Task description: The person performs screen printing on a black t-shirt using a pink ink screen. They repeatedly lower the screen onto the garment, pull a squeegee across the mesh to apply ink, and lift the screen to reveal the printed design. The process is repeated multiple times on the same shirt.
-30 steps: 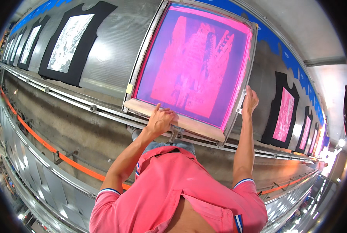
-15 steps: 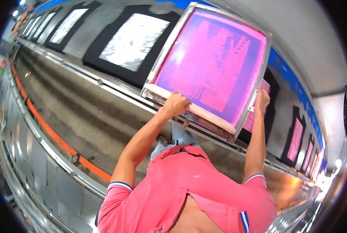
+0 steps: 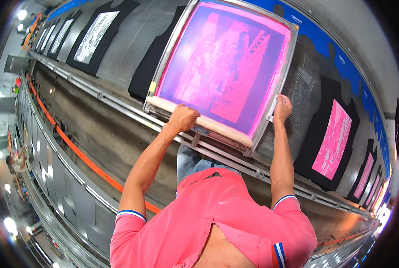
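Observation:
A screen-printing frame (image 3: 289, 58) with pink and purple mesh (image 3: 226, 67) lies tilted over the long platen table, partly covering a black T-shirt (image 3: 150, 67). My left hand (image 3: 183, 118) is closed around the pale bar (image 3: 226, 130) along the frame's near edge. At the frame's right side, my right hand (image 3: 282, 108) is closed on its metal edge, by a small white tab. Just right of the frame lies a black T-shirt (image 3: 306, 156) with a pink print. The covered shirt's print is hidden under the screen.
Black T-shirts with white prints (image 3: 96, 38) line the table to the left; several pink-printed ones (image 3: 364, 175) lie farther right. A metal rail (image 3: 119, 103) edges the table. Behind me run an orange rail (image 3: 90, 165) and another long table (image 3: 74, 214). A person (image 3: 16, 163) is at far left.
The screen frame, held in both my hands, has shifted left along the table onto the neighbouring black shirt. The pink-printed shirt at its right is now uncovered.

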`<state>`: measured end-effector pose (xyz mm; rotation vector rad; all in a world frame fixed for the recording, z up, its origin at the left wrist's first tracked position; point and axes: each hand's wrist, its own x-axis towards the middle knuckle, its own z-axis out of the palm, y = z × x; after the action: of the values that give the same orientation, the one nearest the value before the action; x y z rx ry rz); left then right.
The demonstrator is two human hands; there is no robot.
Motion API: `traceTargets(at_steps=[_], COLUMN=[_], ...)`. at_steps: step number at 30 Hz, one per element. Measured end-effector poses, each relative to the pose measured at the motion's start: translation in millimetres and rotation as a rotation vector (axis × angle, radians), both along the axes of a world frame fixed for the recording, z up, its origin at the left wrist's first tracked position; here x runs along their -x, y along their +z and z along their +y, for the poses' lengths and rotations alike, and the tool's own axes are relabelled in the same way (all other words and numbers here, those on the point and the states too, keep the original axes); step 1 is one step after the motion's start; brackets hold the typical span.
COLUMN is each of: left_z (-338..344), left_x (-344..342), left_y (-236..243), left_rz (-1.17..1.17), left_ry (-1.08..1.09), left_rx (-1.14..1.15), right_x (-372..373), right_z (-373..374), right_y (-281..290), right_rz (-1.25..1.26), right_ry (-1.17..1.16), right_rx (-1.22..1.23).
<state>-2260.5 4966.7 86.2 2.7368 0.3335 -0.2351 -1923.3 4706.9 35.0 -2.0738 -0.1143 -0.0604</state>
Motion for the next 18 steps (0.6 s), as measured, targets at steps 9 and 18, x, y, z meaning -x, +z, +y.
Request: traceTargets(at_steps=[9, 18], left_z=[41.6, 42.7], left_x=[18.7, 24.3], left_y=[-10.8, -7.8], left_rz=[-0.014, -0.056], left_ry=[-0.056, -0.1], left_rx=[0.061, 0.103], right_x=[30.2, 38.6], right_z=[43.6, 24.8], right_y=[-10.4, -32.1], right_rz=[0.127, 0.052], right_ry=[-0.047, 0.007], right_rx=[0.02, 0.031])
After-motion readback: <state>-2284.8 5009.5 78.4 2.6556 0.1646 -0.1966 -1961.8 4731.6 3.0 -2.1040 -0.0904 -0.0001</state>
